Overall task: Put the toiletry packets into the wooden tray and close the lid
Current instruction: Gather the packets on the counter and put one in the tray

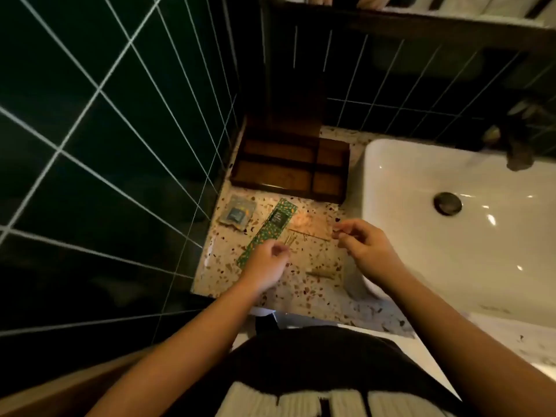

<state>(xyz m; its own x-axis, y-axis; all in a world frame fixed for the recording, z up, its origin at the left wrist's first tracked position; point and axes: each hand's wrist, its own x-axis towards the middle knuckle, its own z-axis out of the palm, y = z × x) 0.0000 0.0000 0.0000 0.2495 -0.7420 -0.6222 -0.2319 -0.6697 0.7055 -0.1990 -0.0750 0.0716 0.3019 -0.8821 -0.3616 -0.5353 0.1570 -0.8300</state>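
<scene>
Head | wooden tray [290, 167] lid up, compartments bare | green packet [267, 233] beside tray

1. One wooden tray [290, 167] at the frame's centre, with four compartments showing.
2. One long green packet [268, 233] below the tray.
3. One small square packet [237, 214] to the green packet's left.
4. One flat clear packet [310, 228], hard to make out, to its right.
5. One white sink [451, 236] at the right.
6. Two hands: left hand [266, 261], right hand [365, 246].
</scene>
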